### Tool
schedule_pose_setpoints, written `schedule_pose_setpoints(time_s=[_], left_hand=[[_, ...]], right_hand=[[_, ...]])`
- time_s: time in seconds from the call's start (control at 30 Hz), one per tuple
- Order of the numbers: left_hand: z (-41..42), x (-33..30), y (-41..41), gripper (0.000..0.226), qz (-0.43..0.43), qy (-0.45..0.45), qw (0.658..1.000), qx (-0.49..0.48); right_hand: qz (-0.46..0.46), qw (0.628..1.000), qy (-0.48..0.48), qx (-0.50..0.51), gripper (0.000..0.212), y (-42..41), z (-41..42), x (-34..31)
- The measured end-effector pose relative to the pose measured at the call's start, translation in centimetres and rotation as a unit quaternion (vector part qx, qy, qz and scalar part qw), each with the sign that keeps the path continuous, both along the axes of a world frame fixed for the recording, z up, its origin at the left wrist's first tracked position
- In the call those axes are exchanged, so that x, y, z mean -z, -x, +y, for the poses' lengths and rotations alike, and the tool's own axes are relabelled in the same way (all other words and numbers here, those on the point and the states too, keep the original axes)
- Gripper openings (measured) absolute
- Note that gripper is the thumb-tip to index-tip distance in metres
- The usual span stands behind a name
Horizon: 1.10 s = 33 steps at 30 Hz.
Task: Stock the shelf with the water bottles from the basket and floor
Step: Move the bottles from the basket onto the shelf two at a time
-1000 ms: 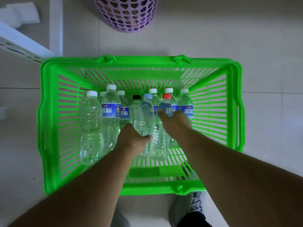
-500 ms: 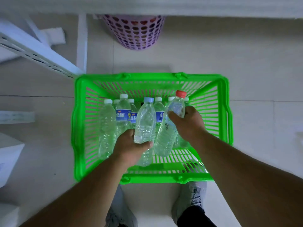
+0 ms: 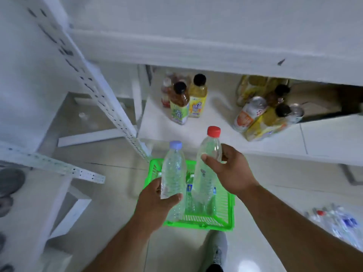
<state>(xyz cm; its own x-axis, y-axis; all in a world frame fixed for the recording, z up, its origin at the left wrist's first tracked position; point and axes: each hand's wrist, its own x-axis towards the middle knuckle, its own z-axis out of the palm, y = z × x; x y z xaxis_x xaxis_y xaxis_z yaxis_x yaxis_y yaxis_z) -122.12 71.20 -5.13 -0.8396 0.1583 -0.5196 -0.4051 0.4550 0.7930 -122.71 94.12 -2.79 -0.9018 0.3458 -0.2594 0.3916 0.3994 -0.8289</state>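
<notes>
While a white metal shelf [image 3: 196, 132] holding juice bottles [image 3: 197, 96] stands over pale floor tiles [image 3: 110, 193], my left hand [image 3: 157, 201] grips a blue-capped clear plastic bottle [image 3: 173, 169] and my right hand [image 3: 229, 169] a red-capped clear plastic bottle [image 3: 209, 165], both above the green plastic basket [image 3: 225, 213].

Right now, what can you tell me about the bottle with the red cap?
The red-capped bottle is clear, thin plastic with a round red screw cap on top and small print low on its side. I cannot tell how full it is. It is upright, leaning slightly, held in the air above the green basket. The right hand grips its upper body, thumb across the front. Nothing else touches it; the lilac-capped bottle is beside it, apart.
</notes>
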Motion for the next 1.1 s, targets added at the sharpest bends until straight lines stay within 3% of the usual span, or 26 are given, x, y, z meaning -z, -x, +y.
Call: schedule_pose_setpoints(time_s=[0.3, 0.57, 0.77, 1.1], left_hand=[[-5.6, -23.1, -5.3, 0.040, 0.102, -0.092, 0.991, 0.011], [-9.0, -35.2, -8.1, 0.048, 0.176, -0.116, 0.977, 0.020], [-8.3, -39.5, -8.5, 0.044, 0.219, -0.123, 0.968, -0.002], [-3.3, -41.5, -5.0, 0.042, 0.257, -0.095, 0.962, -0.016]], right_hand=[[0.121, 0.992, -0.012, -0.034, 0.031, -6.5, -5.8, -25.5], [0.199, 0.978, -0.040, -0.041, 0.026, -9.9, -8.6, -40.8], [0.240, 0.969, -0.035, -0.040, 0.029, -10.6, -8.5, -45.5], [0.254, 0.966, 0.008, -0.055, 0.029, -6.6, -4.9, -46.3]])
